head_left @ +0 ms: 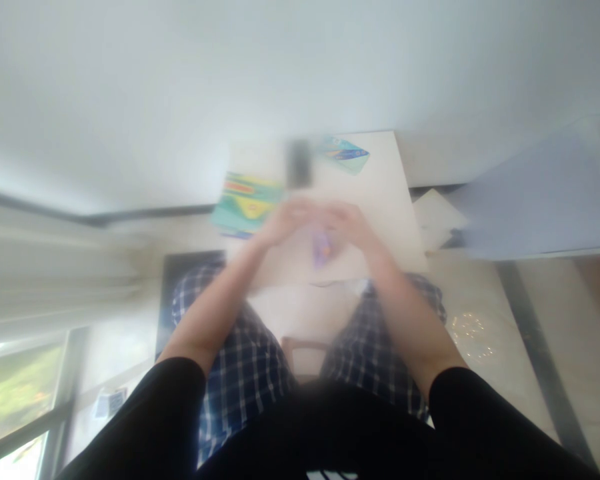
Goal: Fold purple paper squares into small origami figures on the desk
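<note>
The whole picture is smeared by motion. My left hand (pixel 287 220) and my right hand (pixel 347 223) meet over a small pale table (pixel 390 193) in front of my knees. Between them sits a small purple thing (pixel 322 247); which hand holds it, I cannot make out. Their fingers are too blurred to read. Just beyond the hands lie a colourful green and yellow packet (pixel 245 203), a dark upright object (pixel 299 163) and a turquoise card (pixel 347 155).
I sit with checked trousers (pixel 240 360) over my legs. A bluish sheet (pixel 540 200) lies on a surface at the right, with white paper (pixel 437 217) beside it. A window (pixel 15 393) is at the lower left. The floor is light tile.
</note>
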`<state>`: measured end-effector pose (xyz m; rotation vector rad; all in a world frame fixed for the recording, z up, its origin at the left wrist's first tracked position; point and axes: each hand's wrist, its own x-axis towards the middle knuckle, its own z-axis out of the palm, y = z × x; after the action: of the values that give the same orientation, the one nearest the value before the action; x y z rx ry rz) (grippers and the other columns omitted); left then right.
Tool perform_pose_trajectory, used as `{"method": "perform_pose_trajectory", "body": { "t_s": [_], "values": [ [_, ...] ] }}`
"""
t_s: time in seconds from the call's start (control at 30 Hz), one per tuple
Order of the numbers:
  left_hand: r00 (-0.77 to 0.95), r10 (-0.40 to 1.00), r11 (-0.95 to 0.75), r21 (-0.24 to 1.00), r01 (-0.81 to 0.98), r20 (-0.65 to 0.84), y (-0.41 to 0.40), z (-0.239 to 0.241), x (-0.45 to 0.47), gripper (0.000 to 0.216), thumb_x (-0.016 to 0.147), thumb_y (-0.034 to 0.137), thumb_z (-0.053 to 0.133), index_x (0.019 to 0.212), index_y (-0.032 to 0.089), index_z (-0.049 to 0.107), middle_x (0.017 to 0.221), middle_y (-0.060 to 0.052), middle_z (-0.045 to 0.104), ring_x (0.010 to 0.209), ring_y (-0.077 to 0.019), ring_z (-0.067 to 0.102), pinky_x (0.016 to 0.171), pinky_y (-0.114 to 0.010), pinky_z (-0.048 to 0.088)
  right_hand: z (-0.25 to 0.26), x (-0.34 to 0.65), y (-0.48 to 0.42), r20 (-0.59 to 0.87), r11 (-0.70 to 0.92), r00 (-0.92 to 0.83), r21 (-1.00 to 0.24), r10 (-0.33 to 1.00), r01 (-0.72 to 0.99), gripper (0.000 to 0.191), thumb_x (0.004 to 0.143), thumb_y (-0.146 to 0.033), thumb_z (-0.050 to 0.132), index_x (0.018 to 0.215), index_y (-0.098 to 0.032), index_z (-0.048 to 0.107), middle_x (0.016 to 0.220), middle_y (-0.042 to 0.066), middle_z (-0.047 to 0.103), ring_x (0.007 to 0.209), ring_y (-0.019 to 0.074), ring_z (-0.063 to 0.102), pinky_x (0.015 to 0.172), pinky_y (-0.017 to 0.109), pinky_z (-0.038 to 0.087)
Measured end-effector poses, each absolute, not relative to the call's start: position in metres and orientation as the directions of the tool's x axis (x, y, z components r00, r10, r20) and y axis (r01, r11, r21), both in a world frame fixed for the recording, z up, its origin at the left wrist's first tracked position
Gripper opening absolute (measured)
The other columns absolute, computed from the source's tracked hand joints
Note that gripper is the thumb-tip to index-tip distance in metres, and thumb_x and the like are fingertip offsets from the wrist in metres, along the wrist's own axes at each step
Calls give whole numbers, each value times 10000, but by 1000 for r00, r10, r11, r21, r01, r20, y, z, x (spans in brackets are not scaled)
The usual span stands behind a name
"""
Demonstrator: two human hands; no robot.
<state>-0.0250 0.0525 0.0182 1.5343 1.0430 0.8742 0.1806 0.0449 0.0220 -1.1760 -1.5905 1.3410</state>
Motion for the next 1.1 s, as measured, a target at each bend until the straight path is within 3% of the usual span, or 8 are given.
{"method": "perform_pose_trajectory", "body": {
  "t_s": [0.3, 0.6, 0.83, 1.1],
  "values": [
    [363, 932, -100, 974, 202, 20, 53, 17, -31, 288, 781, 430, 746, 937, 189, 732, 1086, -86, 728, 1015, -227, 683, 911, -333, 533, 22, 180, 44, -15, 63, -356, -977, 934, 205, 349, 788, -526, 682, 833, -180, 697, 845, 37, 738, 821, 192, 691, 816, 362, 590],
    [332, 943, -79, 965, 252, -10, 51, 23, -30, 282, 791, 438, 729, 927, 192, 753, 1051, -83, 742, 956, -219, 693, 843, -301, 564, 21, 178, 43, 16, 86, -324, -976, 946, 202, 392, 766, -585, 663, 821, -196, 666, 805, 20, 714, 791, 184, 672, 770, 341, 582],
    [339, 940, -36, 983, 181, -28, 48, 30, -26, 239, 795, 411, 708, 883, 196, 764, 953, -62, 763, 896, -205, 710, 770, -276, 592, 21, 178, 45, 31, 114, -314, -961, 949, 250, 455, 786, -661, 611, 805, -207, 643, 793, 29, 697, 798, 193, 657, 813, 354, 563],
    [321, 945, 10, 983, 182, -69, 45, 33, -26, 252, 738, 407, 745, 839, 177, 761, 919, -61, 770, 860, -206, 718, 677, -241, 597, 23, 179, 44, 18, 111, -364, -966, 931, 235, 351, 804, -557, 636, 813, -206, 650, 818, 25, 718, 797, 189, 672, 791, 351, 579]
  ]
}}
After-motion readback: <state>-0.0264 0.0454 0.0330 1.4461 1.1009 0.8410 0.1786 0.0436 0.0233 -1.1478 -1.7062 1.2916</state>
